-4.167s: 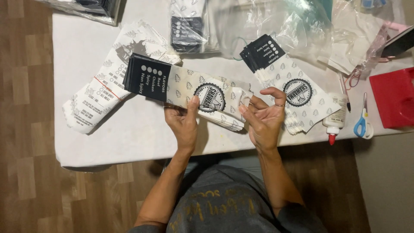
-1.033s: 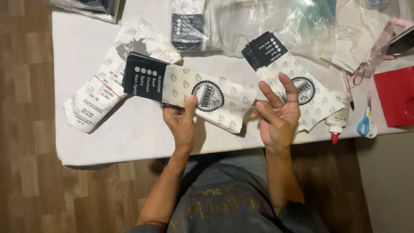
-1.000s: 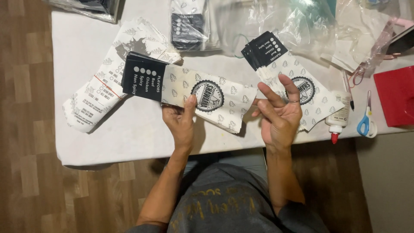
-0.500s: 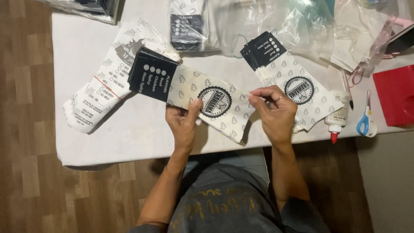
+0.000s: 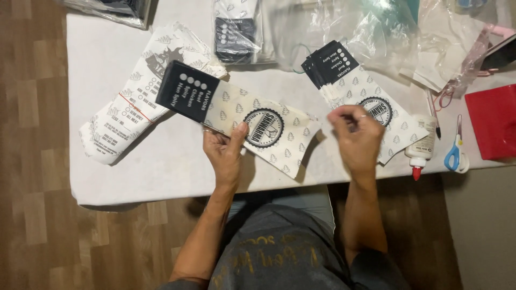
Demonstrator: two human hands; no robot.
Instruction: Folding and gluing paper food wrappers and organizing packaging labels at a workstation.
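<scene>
From the head view, four printed paper sleeves lie on the white counter (image 5: pixel 134 172). The left hand (image 5: pixel 226 153) pinches one paper sleeve (image 5: pixel 252 126), white, leaf-patterned, black-ended with a round emblem, tilted at the counter's near edge. The right hand (image 5: pixel 357 137) is curled shut, pinching something too small to tell.

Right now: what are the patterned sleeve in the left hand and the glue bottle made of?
Patterned sleeve: looks like thin matte paper, printed white with a black end; it creases and bends where the left hand pinches it. Glue bottle: probably soft white plastic, slightly glossy, with a red nozzle tip. The right hand is closed above the table; whether it holds anything is unclear.
</scene>
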